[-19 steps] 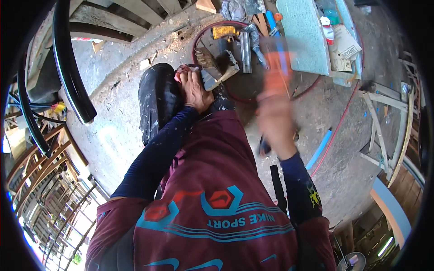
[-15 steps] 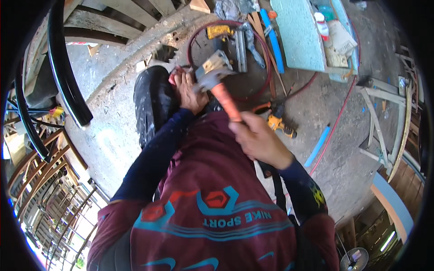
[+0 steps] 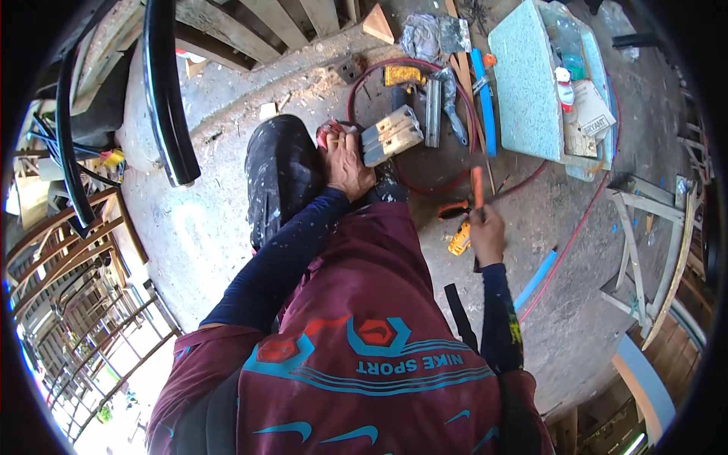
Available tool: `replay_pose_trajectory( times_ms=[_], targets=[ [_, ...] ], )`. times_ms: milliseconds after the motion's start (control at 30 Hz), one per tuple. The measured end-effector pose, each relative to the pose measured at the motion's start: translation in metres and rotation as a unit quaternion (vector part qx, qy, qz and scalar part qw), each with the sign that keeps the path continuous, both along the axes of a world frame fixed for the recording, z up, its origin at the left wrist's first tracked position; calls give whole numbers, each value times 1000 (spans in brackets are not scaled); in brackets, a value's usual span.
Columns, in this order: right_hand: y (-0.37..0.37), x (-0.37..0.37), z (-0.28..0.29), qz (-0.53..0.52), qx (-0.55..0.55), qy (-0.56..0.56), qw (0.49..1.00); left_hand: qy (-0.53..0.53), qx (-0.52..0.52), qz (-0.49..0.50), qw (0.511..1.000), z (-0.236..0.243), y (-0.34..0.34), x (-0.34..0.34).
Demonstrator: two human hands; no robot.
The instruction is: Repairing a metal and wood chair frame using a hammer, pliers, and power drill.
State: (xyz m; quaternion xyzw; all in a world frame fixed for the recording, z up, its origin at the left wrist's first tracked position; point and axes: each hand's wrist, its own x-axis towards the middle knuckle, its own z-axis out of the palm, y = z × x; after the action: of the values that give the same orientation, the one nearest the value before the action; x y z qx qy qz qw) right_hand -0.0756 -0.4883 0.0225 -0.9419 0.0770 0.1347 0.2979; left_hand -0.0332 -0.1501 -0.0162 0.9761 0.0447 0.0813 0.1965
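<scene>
My right hand (image 3: pixel 487 233) is wrapped round the orange handle of a hammer (image 3: pixel 477 189), held out to the right; its head end is blurred. Fingers curled, my left hand (image 3: pixel 351 165) reaches down beside my bent knee in black trousers (image 3: pixel 279 171). Its fingertips press near a red and whitish thing (image 3: pixel 329 133) whose kind I cannot make out. Against that hand's right side lies a pale block with grey metal faces and dark holes (image 3: pixel 392 136). What the left fingers grip is hidden beneath them.
A dark red hose (image 3: pixel 406 182) loops round a putty knife (image 3: pixel 453 121) and a metal channel (image 3: pixel 433 114). A yellow and black power tool (image 3: pixel 459 239) lies near the hammer. A pale blue box (image 3: pixel 523 98) stands far right; black curved tubes (image 3: pixel 168 98) hang left.
The hammer has swung right, away from the block beside my left hand. My left hand stays low by the knee. The whole view has shifted slightly.
</scene>
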Motion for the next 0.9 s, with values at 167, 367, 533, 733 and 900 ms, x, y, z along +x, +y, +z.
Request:
replay_pose_trajectory(
  times_ms=[167, 367, 533, 733, 900],
  targets=[
    [16, -9, -50, 10, -67, -18, 998, 66, 4, -25, 998, 7, -1, 2],
    [2, 9, -48, -46, -31, 95, 994, 93, 69, -86, 989, 51, -3, 27],
    [-11, 4, -17, -141, 68, -41, 987, -7, 96, -108, 989, 114, -15, 67],
    [-8, 15, 24, -165, 206, -44, 964, -28, 161, -139, 977, 152, -26, 59],
    [24, 21, 78, -89, 267, -14, 959, 137, 276, -149, 940, 157, -4, 14]
  ],
)
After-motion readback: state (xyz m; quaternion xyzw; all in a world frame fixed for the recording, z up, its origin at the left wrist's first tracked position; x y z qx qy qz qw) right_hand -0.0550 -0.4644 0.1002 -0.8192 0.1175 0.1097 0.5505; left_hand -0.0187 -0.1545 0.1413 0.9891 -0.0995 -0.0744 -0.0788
